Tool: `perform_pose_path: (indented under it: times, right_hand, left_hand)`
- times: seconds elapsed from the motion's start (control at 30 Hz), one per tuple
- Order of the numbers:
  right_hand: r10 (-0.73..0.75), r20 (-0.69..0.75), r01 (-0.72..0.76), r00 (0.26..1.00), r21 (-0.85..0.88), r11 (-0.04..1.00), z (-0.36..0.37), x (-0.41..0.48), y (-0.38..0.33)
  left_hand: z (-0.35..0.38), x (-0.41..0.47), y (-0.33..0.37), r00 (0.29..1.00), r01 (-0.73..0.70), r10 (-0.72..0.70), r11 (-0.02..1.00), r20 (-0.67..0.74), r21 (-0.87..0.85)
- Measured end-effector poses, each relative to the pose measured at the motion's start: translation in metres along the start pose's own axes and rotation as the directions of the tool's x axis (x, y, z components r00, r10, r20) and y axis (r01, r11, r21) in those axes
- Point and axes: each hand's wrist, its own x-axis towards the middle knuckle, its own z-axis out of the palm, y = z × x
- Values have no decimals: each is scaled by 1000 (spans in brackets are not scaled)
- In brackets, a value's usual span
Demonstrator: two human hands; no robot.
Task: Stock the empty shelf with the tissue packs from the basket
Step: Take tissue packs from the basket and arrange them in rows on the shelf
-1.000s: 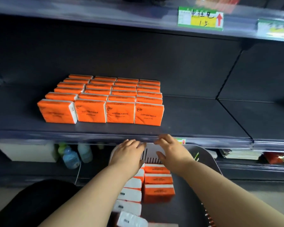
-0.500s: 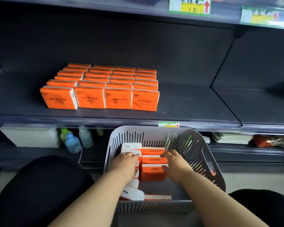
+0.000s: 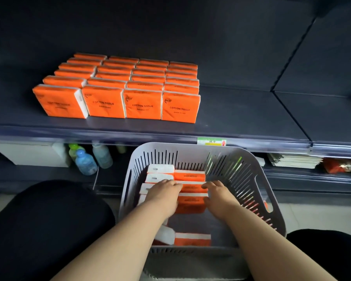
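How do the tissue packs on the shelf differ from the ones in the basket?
The shelf packs form a tidy four-wide block, untouched; the basket packs are fewer, in short rows, with the left hand and right hand on them. Both are orange with white edges.

the stocked packs stand in rows on the left part of the shelf. the basket sits before and below it; more packs lie inside, where the left hand and right hand touch them.
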Motion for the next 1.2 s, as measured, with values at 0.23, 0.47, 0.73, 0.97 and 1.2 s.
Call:
perform_pose_path:
  times: [0.23, 0.47, 0.73, 0.97, 1.2]
  right_hand:
    - [30, -12, -30, 999, -13, 999, 3, 32, 11]
    - [30, 35, -28, 999, -55, 998, 21, 41, 11]
    - [-38, 33, 44, 999, -198, 979, 24, 51, 14]
    - [27, 18, -20, 999, -316, 948, 16, 52, 6]
    - [9, 27, 1, 1000, -351, 936, 8, 37, 3]
  left_hand:
    - [8, 27, 15, 995, -100, 94, 983, 41, 154]
    - [31, 40, 15, 991, -129, 118, 967, 61, 222]
    - [38, 43, 13, 990, -124, 108, 971, 85, 204]
    - [38, 44, 12, 985, -145, 119, 962, 126, 231]
    - [32, 33, 13, 976, -218, 211, 942, 53, 254]
